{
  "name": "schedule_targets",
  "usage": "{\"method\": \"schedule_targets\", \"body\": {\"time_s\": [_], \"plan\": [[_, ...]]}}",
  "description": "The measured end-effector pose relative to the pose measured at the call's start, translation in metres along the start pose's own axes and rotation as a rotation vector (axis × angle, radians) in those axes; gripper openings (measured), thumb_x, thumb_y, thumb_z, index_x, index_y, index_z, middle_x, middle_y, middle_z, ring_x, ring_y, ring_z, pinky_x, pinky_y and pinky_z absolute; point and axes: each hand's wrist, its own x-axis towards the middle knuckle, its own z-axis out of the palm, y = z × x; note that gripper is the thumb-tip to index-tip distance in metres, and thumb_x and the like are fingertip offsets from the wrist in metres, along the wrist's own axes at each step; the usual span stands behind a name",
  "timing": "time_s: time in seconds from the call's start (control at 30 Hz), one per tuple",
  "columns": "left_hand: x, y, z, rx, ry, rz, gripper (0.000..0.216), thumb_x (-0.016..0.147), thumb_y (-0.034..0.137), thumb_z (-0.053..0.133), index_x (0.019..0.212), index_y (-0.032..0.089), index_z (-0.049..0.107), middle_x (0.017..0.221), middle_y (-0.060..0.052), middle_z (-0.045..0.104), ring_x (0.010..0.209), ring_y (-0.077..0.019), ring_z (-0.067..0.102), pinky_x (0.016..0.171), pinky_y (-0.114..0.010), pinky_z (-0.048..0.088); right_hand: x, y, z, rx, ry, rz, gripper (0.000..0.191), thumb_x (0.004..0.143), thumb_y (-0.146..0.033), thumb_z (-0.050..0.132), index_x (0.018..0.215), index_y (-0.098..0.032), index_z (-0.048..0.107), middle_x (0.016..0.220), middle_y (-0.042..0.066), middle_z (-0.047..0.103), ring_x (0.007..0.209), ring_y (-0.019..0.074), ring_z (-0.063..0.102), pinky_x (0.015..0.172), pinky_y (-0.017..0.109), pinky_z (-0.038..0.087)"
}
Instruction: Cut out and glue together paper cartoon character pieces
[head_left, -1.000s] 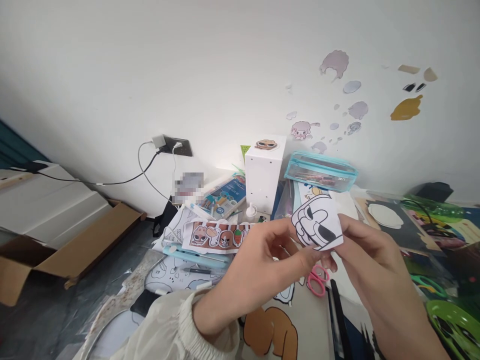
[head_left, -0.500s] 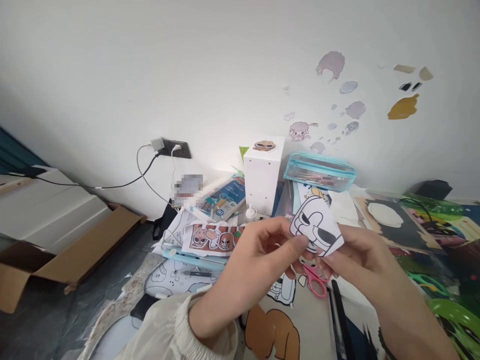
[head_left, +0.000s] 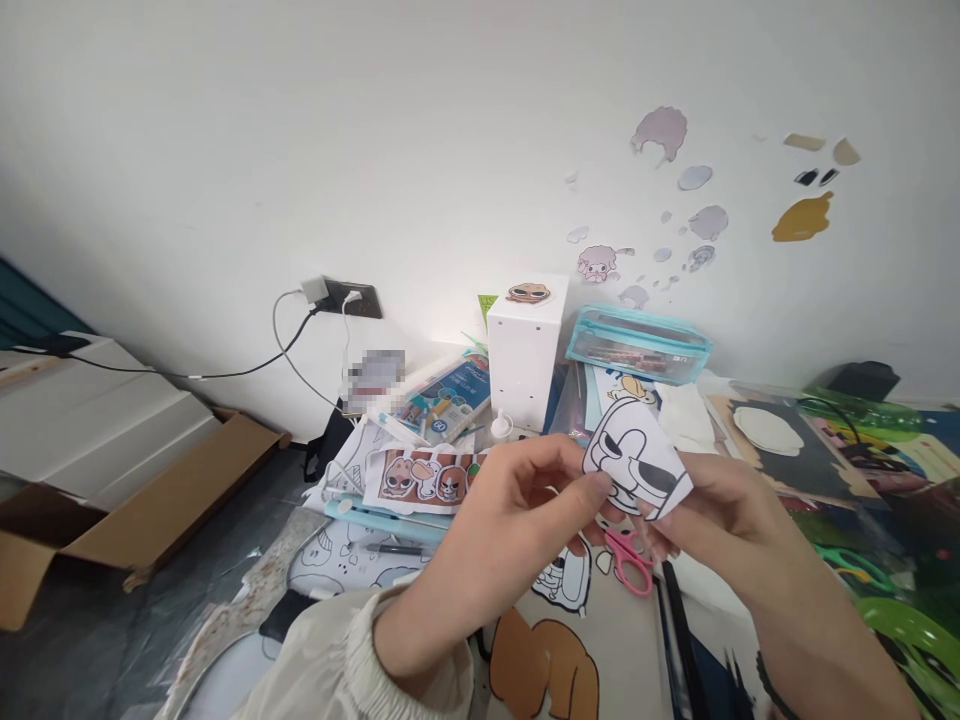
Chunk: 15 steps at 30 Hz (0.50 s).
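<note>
- Hands, head view: status?
- Both busy. Left hand (head_left: 521,510) grips the lower left edge of a cartoon-face paper cutout (head_left: 637,450), thumb on the printed side. Right hand (head_left: 731,520) pinches its right edge.
- Where's the cutout?
- Right of frame centre, held up off the table, tilted. Black outlines, dark eyes.
- Under it?
- Pink-handled scissors (head_left: 631,556), partly hidden by fingers. Brown cartoon figure (head_left: 544,665) at lower centre.
- Behind?
- White box (head_left: 525,370) standing near centre, brown face sticker (head_left: 529,293) on top. Clear pencil case with light-blue trim (head_left: 637,345) just right of it.
- Left side?
- Printed cartoon strip (head_left: 424,475) beside the left hand. Wall outlet (head_left: 356,298) with plugs in. Open cardboard carton (head_left: 172,490) at far left.
</note>
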Motion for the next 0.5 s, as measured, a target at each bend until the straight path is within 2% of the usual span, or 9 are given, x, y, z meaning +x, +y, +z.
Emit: {"method": "schedule_targets", "body": {"time_s": [0.07,0.1,0.2,0.27,0.37,0.5], "plan": [[0.000,-0.001,0.000,0.002,0.009,0.003,0.020,0.087,0.025,0.059,0.070,0.014,0.059,0.059,0.003,0.057,0.053,-0.0056,0.053,0.052,-0.014,0.043,0.000,0.001,-0.003,-0.010,-0.032,-0.045,0.021,0.088,-0.038,0.054,0.078,-0.024,0.064,0.061,-0.001,0.054,0.055,0.0130,0.046,0.049,0.025,0.038],[0.000,-0.002,0.000,0.006,0.015,0.005,0.021,0.087,0.026,0.059,0.070,0.015,0.059,0.060,0.003,0.057,0.053,-0.0056,0.053,0.052,-0.015,0.043,-0.001,0.001,-0.005,-0.008,-0.006,-0.066,0.025,0.090,-0.040,0.050,0.077,-0.024,0.063,0.062,-0.001,0.054,0.056,0.0131,0.046,0.049,0.025,0.038],[0.000,-0.005,0.000,0.039,0.044,0.018,0.022,0.088,0.030,0.058,0.071,0.016,0.059,0.061,0.003,0.058,0.055,-0.0063,0.053,0.053,-0.016,0.043,-0.004,-0.003,-0.005,-0.060,0.231,-0.141,0.031,0.092,-0.042,0.047,0.069,-0.025,0.058,0.060,-0.002,0.051,0.056,0.0128,0.045,0.050,0.025,0.037],[0.000,-0.007,0.001,0.088,0.073,0.022,0.023,0.088,0.032,0.059,0.072,0.016,0.059,0.063,0.002,0.060,0.057,-0.0075,0.053,0.053,-0.017,0.042,-0.006,-0.007,-0.005,-0.184,0.319,-0.174,0.029,0.089,-0.042,0.051,0.066,-0.025,0.057,0.058,-0.003,0.050,0.055,0.0124,0.045,0.048,0.023,0.037],[-0.001,-0.009,0.002,0.159,0.106,0.027,0.023,0.087,0.036,0.059,0.073,0.017,0.061,0.063,0.001,0.060,0.058,-0.0089,0.053,0.052,-0.019,0.041,-0.007,-0.010,-0.004,-0.355,0.307,-0.161,0.026,0.085,-0.040,0.058,0.065,-0.025,0.055,0.057,-0.003,0.049,0.053,0.0115,0.046,0.045,0.022,0.038],[-0.003,-0.008,0.005,0.130,0.080,0.014,0.024,0.087,0.035,0.059,0.072,0.016,0.060,0.061,0.002,0.059,0.056,-0.0089,0.053,0.054,-0.019,0.043,-0.005,-0.005,-0.004,-0.403,0.332,-0.127,0.024,0.085,-0.039,0.059,0.067,-0.024,0.054,0.058,-0.003,0.049,0.052,0.0118,0.048,0.044,0.022,0.038]]}}
